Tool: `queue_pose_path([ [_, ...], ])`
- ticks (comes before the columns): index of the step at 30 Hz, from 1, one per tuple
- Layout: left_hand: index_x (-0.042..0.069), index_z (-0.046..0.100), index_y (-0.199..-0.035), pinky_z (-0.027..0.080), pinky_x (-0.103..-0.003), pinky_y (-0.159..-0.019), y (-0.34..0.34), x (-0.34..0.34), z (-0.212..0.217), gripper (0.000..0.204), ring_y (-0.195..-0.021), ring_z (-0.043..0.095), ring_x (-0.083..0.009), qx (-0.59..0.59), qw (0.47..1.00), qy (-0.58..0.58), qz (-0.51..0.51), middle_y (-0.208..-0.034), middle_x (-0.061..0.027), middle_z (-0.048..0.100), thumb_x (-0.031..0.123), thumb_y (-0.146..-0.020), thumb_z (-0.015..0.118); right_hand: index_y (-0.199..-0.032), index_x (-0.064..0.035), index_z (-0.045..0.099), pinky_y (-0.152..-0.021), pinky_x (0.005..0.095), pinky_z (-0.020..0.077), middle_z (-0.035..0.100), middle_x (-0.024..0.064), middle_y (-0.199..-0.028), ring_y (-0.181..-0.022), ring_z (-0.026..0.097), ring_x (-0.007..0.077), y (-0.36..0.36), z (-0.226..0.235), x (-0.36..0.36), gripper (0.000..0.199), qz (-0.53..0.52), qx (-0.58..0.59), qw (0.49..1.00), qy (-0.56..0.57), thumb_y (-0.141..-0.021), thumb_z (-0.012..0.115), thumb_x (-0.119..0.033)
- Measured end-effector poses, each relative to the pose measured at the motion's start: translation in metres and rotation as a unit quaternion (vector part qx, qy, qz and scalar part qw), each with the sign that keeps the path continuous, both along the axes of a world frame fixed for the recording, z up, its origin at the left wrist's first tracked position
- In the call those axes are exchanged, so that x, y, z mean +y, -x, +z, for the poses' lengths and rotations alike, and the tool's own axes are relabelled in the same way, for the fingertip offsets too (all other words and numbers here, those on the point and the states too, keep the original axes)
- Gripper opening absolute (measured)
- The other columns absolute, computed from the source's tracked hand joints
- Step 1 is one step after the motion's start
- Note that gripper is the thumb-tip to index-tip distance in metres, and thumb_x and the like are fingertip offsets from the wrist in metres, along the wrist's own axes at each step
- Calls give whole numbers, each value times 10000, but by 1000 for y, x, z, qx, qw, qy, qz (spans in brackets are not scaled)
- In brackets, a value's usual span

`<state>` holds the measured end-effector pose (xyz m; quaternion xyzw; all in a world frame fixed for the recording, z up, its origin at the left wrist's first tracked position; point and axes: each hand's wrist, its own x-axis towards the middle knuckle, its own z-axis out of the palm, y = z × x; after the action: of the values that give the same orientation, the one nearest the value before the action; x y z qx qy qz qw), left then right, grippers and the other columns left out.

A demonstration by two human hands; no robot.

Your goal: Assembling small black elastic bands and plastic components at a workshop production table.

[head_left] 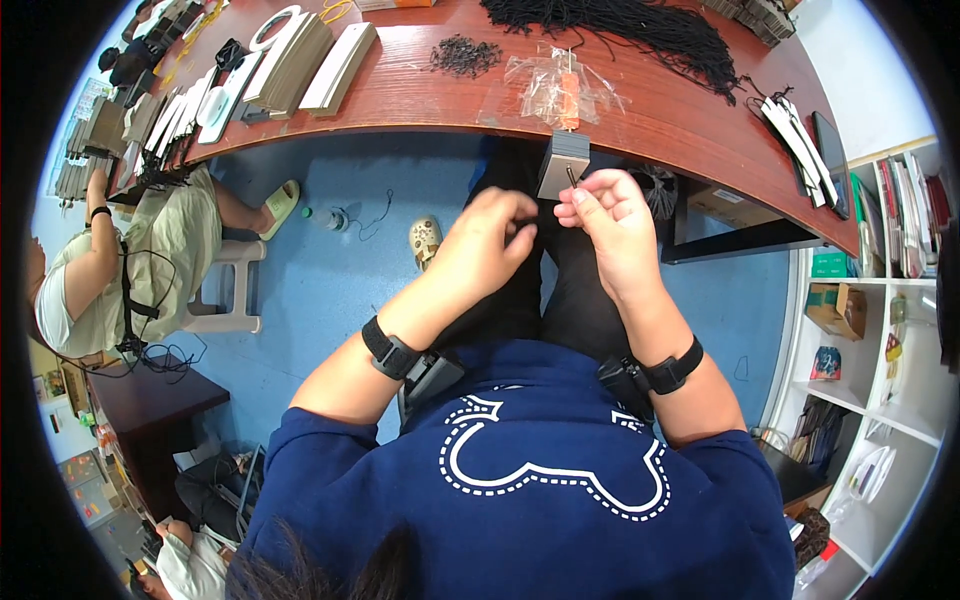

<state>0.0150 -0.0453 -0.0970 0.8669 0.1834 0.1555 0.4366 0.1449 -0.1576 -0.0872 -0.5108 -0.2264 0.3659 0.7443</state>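
My right hand pinches a thin dark stick-like piece between thumb and index finger, its kind too small to tell. Just behind that piece, a stack of grey cards stands against the table's front edge, above my lap. To the left, my left hand hovers over my thighs with fingers loosely bent and the thumb apart. Nothing shows in it, though its palm side is hidden. Beyond the stack, an orange-handled tool lies on crumpled clear plastic.
The reddish-brown table holds a pile of small black pieces, bundled black cords, card stacks and white strips. Another person sits at left. White shelves stand at right.
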Motion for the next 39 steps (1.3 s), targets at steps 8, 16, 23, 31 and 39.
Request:
queue_pose_path([
  [8, 23, 555, -1143, 478, -290, -814, -16, -4, 36, 381, -908, 580, -197, -180, 977, -106, 50, -1010, -112, 565, -41, -771, 605, -1188, 48, 483, -707, 251, 522, 621, 115, -902, -759, 621, 136, 11, 11, -5, 340, -55, -66, 996, 32, -866, 571, -19],
  [16, 5, 562, -1141, 476, -290, -881, -20, -8, 31, 328, -1026, 582, -188, -186, 979, 44, 67, -1076, -105, 564, -57, -819, 560, -1206, 63, 481, -702, 245, 530, 632, 121, -916, -761, 628, 132, 12, 12, -6, 360, -54, -52, 997, 32, -865, 569, -11],
  [23, -12, 578, -1048, 499, -272, -825, -20, -10, 35, 245, -913, 608, -149, -173, 982, 9, 81, -1040, -88, 579, -25, -805, 608, -1197, 69, 481, -697, 247, 531, 638, 121, -908, -759, 632, 134, 15, 14, -7, 355, -47, -36, 998, 26, -863, 572, -12],
  [31, 16, 614, -863, 493, -268, -706, -32, -2, 44, 106, -772, 606, -149, -169, 983, 1, 79, -848, -63, 618, 3, -763, 647, -868, 3, 567, -570, 216, 482, 592, 46, -729, -608, 578, 102, 9, 18, -15, 131, 6, -20, 992, 124, -888, 575, -126],
  [39, 1, 609, -901, 488, -276, -735, -14, -9, 33, 101, -780, 612, -155, -168, 977, 134, -12, -838, -57, 636, 6, -801, 614, -734, -35, 571, -456, 203, 389, 529, 2, -581, -483, 502, 68, 5, 22, -18, 222, 42, 17, 994, 95, -882, 568, -200],
])
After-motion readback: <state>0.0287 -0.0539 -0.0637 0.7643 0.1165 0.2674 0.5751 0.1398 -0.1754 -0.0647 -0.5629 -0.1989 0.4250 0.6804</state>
